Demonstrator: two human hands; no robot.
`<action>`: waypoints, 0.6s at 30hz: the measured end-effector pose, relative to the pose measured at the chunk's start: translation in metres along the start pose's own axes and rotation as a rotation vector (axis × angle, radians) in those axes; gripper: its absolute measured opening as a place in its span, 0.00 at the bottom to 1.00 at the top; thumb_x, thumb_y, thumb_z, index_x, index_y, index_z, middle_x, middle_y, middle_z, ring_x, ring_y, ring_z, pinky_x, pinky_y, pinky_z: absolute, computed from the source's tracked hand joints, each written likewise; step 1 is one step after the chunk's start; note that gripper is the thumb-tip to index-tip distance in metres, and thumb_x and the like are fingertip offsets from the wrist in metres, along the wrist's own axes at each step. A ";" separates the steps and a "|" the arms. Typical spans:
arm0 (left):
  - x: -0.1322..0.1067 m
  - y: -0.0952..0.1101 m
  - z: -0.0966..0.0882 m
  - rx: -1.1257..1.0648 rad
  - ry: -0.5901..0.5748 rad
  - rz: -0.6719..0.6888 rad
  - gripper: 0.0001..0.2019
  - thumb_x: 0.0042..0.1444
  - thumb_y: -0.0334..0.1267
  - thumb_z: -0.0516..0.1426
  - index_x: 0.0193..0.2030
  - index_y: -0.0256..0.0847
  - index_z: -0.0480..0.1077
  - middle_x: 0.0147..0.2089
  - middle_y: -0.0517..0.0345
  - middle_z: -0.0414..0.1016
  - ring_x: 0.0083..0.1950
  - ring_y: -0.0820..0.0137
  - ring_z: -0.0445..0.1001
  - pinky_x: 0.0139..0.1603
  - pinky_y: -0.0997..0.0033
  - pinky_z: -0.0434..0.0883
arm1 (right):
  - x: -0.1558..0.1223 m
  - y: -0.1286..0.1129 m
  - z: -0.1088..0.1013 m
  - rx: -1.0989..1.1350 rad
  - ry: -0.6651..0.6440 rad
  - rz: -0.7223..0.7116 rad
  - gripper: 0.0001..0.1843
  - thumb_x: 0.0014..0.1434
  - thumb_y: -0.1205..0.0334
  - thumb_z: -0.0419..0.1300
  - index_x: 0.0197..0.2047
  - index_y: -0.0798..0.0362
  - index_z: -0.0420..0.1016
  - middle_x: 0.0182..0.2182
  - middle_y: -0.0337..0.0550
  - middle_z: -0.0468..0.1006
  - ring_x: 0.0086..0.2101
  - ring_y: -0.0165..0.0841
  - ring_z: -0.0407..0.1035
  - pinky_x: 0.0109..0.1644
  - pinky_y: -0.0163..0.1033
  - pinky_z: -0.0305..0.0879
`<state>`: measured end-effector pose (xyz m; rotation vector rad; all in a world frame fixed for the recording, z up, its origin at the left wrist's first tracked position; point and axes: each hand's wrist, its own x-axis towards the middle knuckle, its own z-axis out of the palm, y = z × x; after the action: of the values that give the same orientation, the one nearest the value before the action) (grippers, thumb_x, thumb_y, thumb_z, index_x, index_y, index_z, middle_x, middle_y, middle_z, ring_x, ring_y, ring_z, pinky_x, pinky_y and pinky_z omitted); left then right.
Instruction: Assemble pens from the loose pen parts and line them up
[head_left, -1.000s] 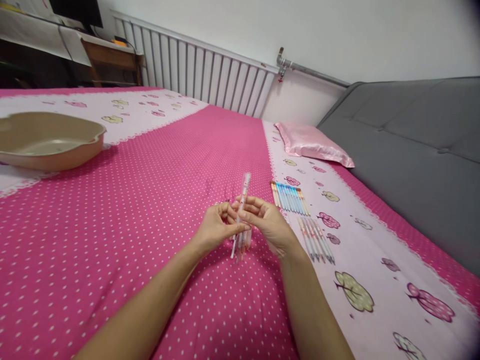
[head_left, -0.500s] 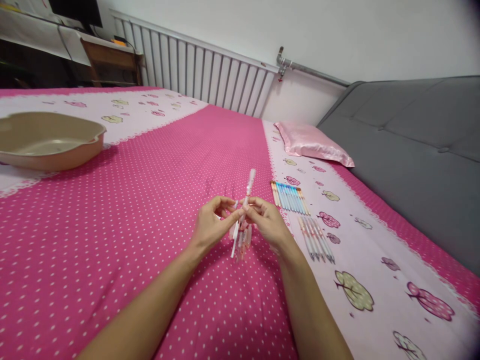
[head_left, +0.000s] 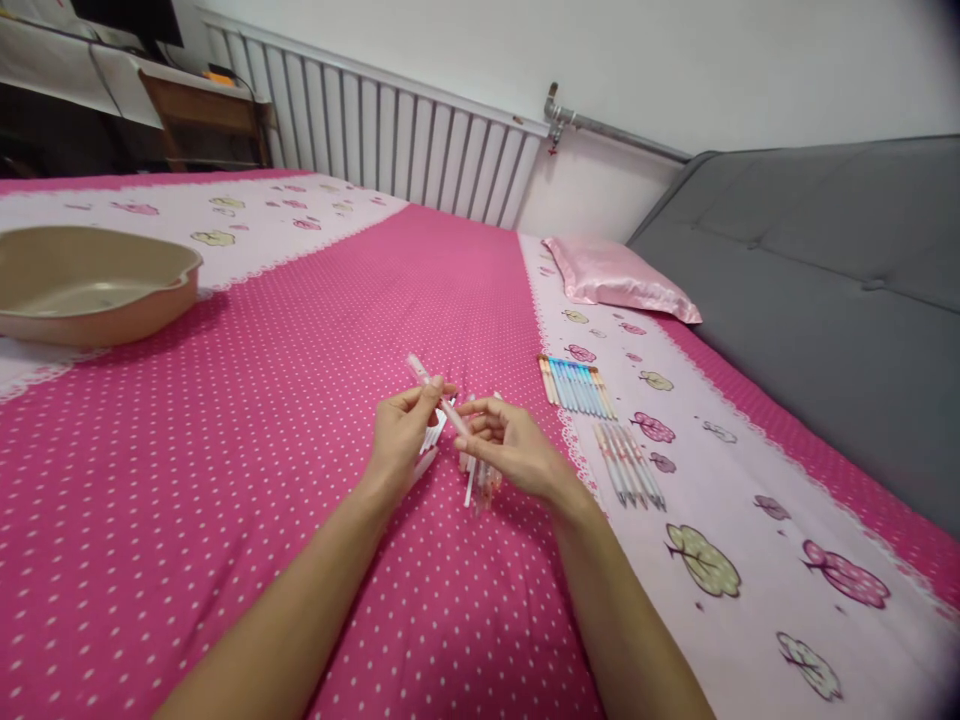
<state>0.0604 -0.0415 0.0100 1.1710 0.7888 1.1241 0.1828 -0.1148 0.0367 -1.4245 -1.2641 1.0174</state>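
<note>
A pale pink-and-clear pen (head_left: pixel 452 414) is held between both hands, slanting from upper left to lower right above the bed. My left hand (head_left: pixel 403 428) pinches it near its upper end. The fingers of my right hand (head_left: pixel 514 440) are closed on its lower end. Beneath and between the hands lies a loose bunch of pens (head_left: pixel 480 485), white, clear and pinkish, partly hidden by my fingers. To the right, a row of blue and tan pens (head_left: pixel 577 387) lies side by side, with a row of clear-and-grey pens (head_left: pixel 628 467) below it.
The bed has a pink dotted cover (head_left: pixel 315 400) with pale printed borders. A beige basin (head_left: pixel 150 305) stands at the left. A pink pillow (head_left: pixel 615 278) lies by the grey headboard (head_left: pixel 817 220). Behind are a radiator (head_left: pixel 375 125) and a wooden desk (head_left: pixel 202 110).
The pen has swung from nearly upright, tip leaning right, to leaning left. My left hand has moved slightly left and now grips its upper part; more white pens show between the hands.
</note>
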 end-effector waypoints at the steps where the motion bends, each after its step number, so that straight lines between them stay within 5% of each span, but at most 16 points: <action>1: 0.001 0.002 0.000 0.010 0.030 0.013 0.21 0.48 0.55 0.60 0.31 0.35 0.77 0.17 0.63 0.63 0.20 0.78 0.59 0.21 0.76 0.58 | 0.001 0.001 0.002 -0.015 0.041 -0.012 0.14 0.46 0.62 0.66 0.38 0.53 0.73 0.28 0.39 0.74 0.28 0.30 0.69 0.34 0.38 0.66; 6: 0.005 0.002 -0.005 0.247 0.101 0.184 0.21 0.51 0.54 0.57 0.33 0.35 0.77 0.25 0.58 0.71 0.26 0.74 0.66 0.28 0.74 0.63 | 0.003 0.010 0.012 -0.247 0.279 -0.120 0.05 0.51 0.60 0.63 0.32 0.52 0.75 0.28 0.42 0.77 0.29 0.33 0.71 0.36 0.40 0.66; 10: -0.003 -0.002 -0.022 0.711 0.198 0.537 0.21 0.56 0.51 0.53 0.45 0.35 0.75 0.42 0.49 0.75 0.39 0.66 0.71 0.43 0.66 0.68 | -0.001 0.024 0.018 -0.402 0.565 -0.234 0.12 0.59 0.55 0.54 0.40 0.50 0.74 0.34 0.44 0.78 0.35 0.35 0.71 0.42 0.41 0.65; 12: -0.015 -0.005 -0.038 0.879 0.279 0.611 0.22 0.59 0.49 0.50 0.49 0.33 0.72 0.47 0.46 0.73 0.47 0.61 0.70 0.50 0.62 0.66 | -0.009 0.034 0.015 -0.455 0.730 -0.224 0.14 0.61 0.55 0.50 0.43 0.51 0.73 0.37 0.46 0.78 0.37 0.35 0.71 0.44 0.41 0.64; 18: -0.067 -0.010 -0.089 1.297 0.267 0.463 0.28 0.61 0.47 0.44 0.60 0.29 0.62 0.61 0.38 0.62 0.63 0.55 0.58 0.64 0.57 0.55 | -0.063 0.074 -0.012 -0.588 1.063 -0.122 0.18 0.60 0.56 0.48 0.45 0.55 0.72 0.40 0.51 0.77 0.41 0.37 0.70 0.47 0.41 0.62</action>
<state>-0.0381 -0.0791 -0.0263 2.3888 1.6142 1.1245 0.2019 -0.1800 -0.0336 -1.8916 -0.8089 -0.2880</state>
